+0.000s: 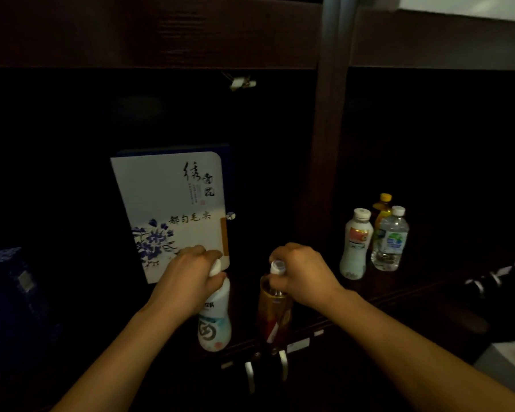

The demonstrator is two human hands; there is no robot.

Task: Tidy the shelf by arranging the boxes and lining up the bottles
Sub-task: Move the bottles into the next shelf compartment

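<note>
My left grip point(191, 272) is curled over the cap and neck of the milky bottle point(214, 322). My right grip point(301, 272) is curled the same way round the neck of the amber bottle point(275, 310). Both bottles are upright near the front edge of the shelf point(399, 292), the amber one just beside the milky one at three o'clock.

Holding them only by the top, I judge that either base could swing and tip, or knock its neighbour. The flowered box point(167, 209) stands close behind my left knuckles at twelve o'clock, so a careless lift could nudge it over. The three bottles point(356, 245) at two o'clock of my right grip stand close together, and sliding the amber one in fast could bowl them down.

The light is poor and the back of the shelf is black. I cannot tell whether the two bases rest on the shelf. The blue box point(6, 278) at nine o'clock is cut off by the frame edge, and the orange-capped bottle point(384, 203) is half hidden behind the other two.
</note>
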